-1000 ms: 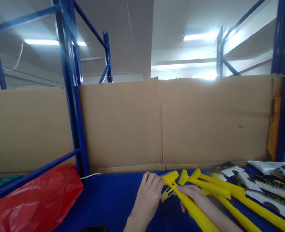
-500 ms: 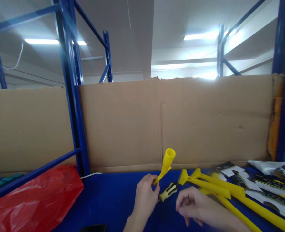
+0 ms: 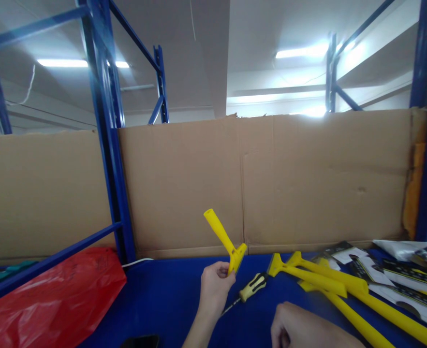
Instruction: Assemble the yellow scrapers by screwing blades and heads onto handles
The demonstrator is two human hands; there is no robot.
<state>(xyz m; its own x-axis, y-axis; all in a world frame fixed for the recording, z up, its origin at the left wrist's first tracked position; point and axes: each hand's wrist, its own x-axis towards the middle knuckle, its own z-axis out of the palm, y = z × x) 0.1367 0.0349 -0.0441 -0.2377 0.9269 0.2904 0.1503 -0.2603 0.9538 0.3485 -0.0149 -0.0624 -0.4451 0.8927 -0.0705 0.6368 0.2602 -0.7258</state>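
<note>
My left hand [image 3: 215,285] pinches a yellow plastic scraper [image 3: 220,232] by its wide head. The scraper's hollow handle points up and to the left, above the blue tabletop. Just right of that hand, a screwdriver [image 3: 253,287] with a cream and black handle lies with its shaft toward me. At the bottom edge is my right hand [image 3: 289,326], its fingers curled and partly cut off by the frame; what they hold, if anything, is hidden. Several more yellow scrapers [image 3: 311,278] lie in a loose pile beyond it.
Black and white packages [image 3: 407,302] are heaped at the far right. A red plastic bag [image 3: 61,295] lies at the left, behind a blue rack bar [image 3: 53,263]. A cardboard panel [image 3: 184,188] closes off the back. Some dark object [image 3: 140,341] shows at the bottom edge.
The scraper in my left hand has turned, so its handle now leans left and its head shows. My right hand has moved down toward the bottom edge, away from the screwdriver.
</note>
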